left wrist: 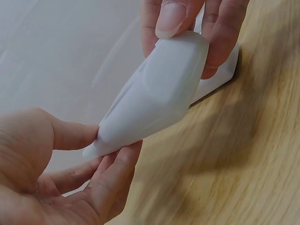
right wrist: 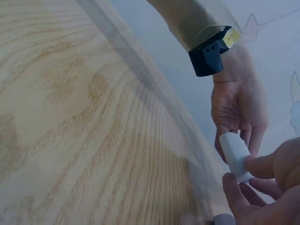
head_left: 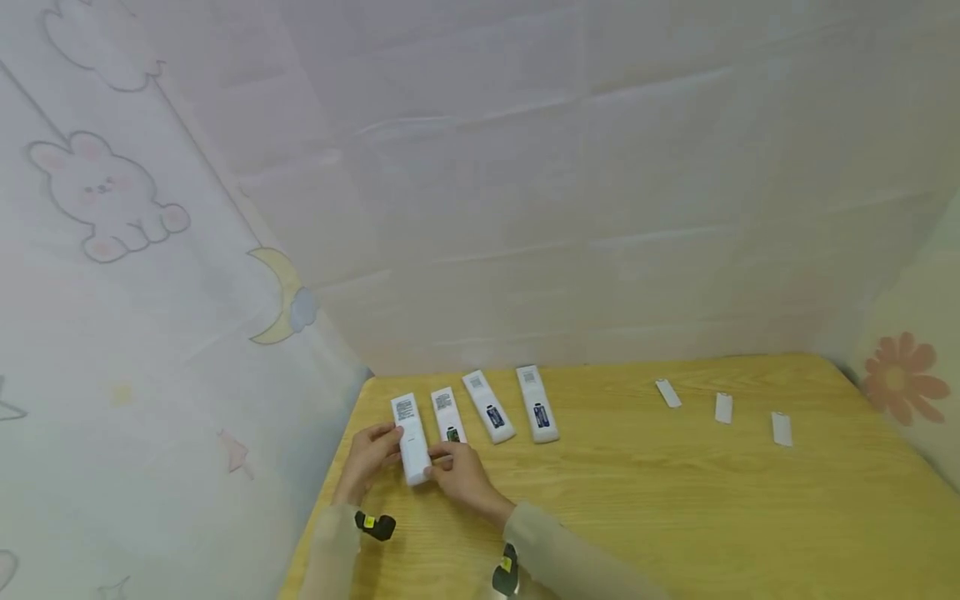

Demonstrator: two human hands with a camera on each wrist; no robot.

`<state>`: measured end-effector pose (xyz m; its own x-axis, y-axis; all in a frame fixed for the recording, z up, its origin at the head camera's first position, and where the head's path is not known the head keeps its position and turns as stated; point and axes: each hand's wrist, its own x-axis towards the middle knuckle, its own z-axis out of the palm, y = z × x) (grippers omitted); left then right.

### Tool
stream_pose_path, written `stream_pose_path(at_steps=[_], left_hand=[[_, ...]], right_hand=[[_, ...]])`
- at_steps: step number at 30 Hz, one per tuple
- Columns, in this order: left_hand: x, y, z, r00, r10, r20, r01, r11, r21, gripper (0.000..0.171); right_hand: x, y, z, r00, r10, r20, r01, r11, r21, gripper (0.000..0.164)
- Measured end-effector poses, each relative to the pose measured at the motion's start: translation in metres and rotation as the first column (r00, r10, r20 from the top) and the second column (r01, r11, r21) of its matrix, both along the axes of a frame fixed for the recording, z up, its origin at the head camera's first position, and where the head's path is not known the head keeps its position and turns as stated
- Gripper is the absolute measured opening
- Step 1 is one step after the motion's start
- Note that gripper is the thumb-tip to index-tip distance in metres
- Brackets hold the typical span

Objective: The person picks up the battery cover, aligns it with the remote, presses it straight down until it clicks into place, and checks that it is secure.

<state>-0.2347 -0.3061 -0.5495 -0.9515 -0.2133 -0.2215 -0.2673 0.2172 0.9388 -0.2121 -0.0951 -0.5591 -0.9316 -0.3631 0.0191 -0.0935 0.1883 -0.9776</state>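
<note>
While left hand (head_left: 369, 457) and right hand (head_left: 462, 477) pinch a smooth, oblong white plastic remote (head_left: 412, 446), fingers (left wrist: 115, 180) curled, grained yellow wooden table (head_left: 637, 500) stretches right of it, edge (head_left: 351, 435) left.

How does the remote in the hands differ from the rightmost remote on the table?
The held remote is gripped by the left hand and the right hand; the rightmost remote lies on the table. The held remote has its back cover on, while the rightmost remote's is off, exposing dark blue batteries. Both are white and long, backs facing the head camera.
</note>
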Motion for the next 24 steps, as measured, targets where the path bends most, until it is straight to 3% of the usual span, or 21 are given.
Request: stream_pose_path(at_steps=[16, 24], left_hand=[[0.000, -0.009, -0.004, 0.999, 0.002, 0.035, 0.000, 0.999, -0.039, 0.057], [0.003, -0.015, -0.011, 0.999, -0.004, 0.042, 0.006, 0.999, -0.040, 0.053]], right_hand=[[-0.002, -0.008, -0.014, 1.000, 0.014, -0.002, -0.014, 1.000, 0.013, 0.032], [-0.001, -0.015, -0.023, 0.998, 0.043, -0.047, -0.042, 0.999, 0.018, 0.034]])
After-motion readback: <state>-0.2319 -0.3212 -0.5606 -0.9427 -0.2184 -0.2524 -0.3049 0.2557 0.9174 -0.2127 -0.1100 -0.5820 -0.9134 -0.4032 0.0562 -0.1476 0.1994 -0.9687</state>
